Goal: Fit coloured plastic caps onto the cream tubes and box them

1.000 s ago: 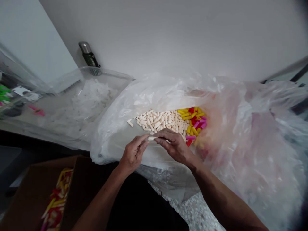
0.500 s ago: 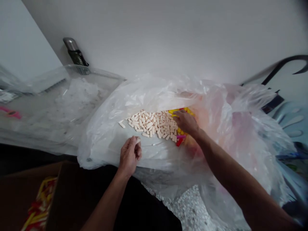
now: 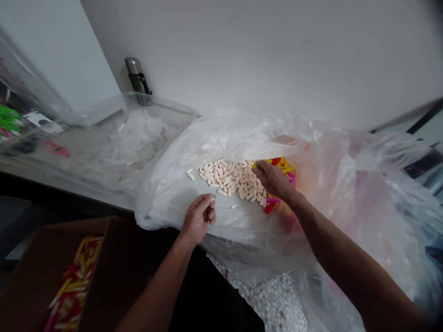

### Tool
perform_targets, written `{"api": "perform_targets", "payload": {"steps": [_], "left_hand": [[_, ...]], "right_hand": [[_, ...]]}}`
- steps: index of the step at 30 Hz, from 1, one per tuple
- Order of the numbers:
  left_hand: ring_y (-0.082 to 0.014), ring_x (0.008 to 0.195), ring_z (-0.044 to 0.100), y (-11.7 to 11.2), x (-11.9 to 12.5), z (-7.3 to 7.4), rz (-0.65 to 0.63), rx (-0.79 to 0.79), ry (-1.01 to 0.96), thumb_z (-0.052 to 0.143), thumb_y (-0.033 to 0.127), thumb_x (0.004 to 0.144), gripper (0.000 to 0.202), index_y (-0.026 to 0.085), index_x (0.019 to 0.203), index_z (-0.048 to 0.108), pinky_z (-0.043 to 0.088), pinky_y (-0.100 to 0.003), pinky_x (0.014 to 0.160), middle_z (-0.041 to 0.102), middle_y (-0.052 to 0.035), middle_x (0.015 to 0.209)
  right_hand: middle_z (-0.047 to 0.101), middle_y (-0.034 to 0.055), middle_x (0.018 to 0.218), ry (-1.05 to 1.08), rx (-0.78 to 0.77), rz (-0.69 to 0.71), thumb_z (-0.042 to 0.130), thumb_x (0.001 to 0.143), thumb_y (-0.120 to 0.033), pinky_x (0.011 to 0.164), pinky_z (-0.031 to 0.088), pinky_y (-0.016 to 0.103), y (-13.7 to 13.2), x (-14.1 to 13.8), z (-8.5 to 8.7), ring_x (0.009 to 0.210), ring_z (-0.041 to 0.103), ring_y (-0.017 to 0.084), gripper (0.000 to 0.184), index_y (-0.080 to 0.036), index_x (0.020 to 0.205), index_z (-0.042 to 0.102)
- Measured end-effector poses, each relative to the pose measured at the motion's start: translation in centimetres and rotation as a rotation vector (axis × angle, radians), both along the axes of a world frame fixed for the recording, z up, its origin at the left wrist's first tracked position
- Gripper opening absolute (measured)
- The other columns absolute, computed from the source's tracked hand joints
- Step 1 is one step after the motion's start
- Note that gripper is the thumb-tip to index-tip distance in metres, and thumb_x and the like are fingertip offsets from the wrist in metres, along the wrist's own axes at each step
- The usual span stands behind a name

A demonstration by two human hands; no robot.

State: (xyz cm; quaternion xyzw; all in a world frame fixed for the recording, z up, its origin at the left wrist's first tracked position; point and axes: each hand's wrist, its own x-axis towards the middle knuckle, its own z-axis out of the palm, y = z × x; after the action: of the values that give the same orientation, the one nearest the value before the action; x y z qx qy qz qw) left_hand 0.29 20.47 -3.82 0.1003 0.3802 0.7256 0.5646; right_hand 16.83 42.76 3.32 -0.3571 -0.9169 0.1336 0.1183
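Observation:
A heap of small cream cylindrical pieces point(image 3: 228, 177) lies on the table inside a spread clear plastic bag point(image 3: 166, 184). In front of the heap, my left hand point(image 3: 200, 217) is closed, thumb against fingertips, with a pale bit just showing at the tips, apparently one of the cream pieces. My right hand point(image 3: 273, 177) reaches over the heap's right end, fingers bent down and partly hidden, with a yellow plastic piece point(image 3: 255, 165) at its fingertips. Beside it are more yellow pieces point(image 3: 285, 167) and a red piece point(image 3: 270, 207). A small white piece point(image 3: 233, 207) lies apart, in front of the heap.
To the left, another clear bag holds translucent whitish pieces point(image 3: 138, 133) and a pink item point(image 3: 58, 148). A flask point(image 3: 138, 82) stands by the wall. Below left, an open cardboard box point(image 3: 107, 258) contains red and yellow pieces point(image 3: 78, 281). Green pieces point(image 3: 8, 119) sit far left.
The view has swung left, so everything appears further right, and green pieces now show at the far left. My left hand has turned slightly, hiding more of the cream piece. My right hand stays at the yellow pieces.

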Motion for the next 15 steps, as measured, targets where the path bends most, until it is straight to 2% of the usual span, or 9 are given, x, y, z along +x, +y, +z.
{"api": "perform_targets", "payload": {"steps": [3, 7, 11, 15], "left_hand": [[-0.0032, 0.050, 0.043, -0.1, 0.0, 0.3, -0.023, -0.003, -0.005, 0.084, 0.040, 0.079, 0.036, 0.016, 0.098, 0.065, 0.033, -0.019, 0.045, 0.052, 0.0060, 0.076], [-0.0034, 0.047, 0.041, -0.2, 0.2, 0.5, -0.045, -0.021, 0.003, 0.085, 0.042, 0.077, 0.037, 0.016, 0.095, 0.064, 0.032, -0.019, 0.043, 0.051, 0.0069, 0.071], [-0.0036, 0.047, 0.040, -0.5, 0.2, 0.4, -0.082, -0.005, 0.014, 0.085, 0.042, 0.077, 0.037, 0.016, 0.092, 0.063, 0.031, -0.019, 0.042, 0.051, 0.0067, 0.068], [-0.0039, 0.046, 0.039, -0.6, 0.2, 0.2, -0.098, 0.003, 0.034, 0.085, 0.042, 0.077, 0.037, 0.017, 0.088, 0.060, 0.031, -0.019, 0.041, 0.050, 0.0069, 0.068]], "right_hand": [[0.070, 0.0063, 0.092, 0.238, -0.171, 0.247, 0.052, 0.107, -0.040, 0.077, 0.049, 0.030, -4.8, -0.1, 0.1, 0.083, 0.064, 0.019, 0.026, -0.018, 0.105, 0.066], [0.068, 0.0074, 0.101, 0.349, -0.194, 0.442, 0.059, 0.105, -0.034, 0.082, 0.051, 0.031, -8.9, -1.1, -0.8, 0.091, 0.063, 0.020, 0.016, -0.021, 0.111, 0.066], [0.068, 0.0091, 0.107, 0.342, -0.172, 0.536, 0.061, 0.104, -0.027, 0.086, 0.054, 0.033, -9.6, -1.8, -1.7, 0.099, 0.065, 0.021, 0.015, -0.022, 0.117, 0.068], [0.069, 0.0090, 0.107, 0.303, -0.152, 0.590, 0.061, 0.104, -0.026, 0.087, 0.055, 0.035, -9.5, -1.9, -1.6, 0.101, 0.065, 0.022, 0.016, -0.023, 0.118, 0.070]]}}
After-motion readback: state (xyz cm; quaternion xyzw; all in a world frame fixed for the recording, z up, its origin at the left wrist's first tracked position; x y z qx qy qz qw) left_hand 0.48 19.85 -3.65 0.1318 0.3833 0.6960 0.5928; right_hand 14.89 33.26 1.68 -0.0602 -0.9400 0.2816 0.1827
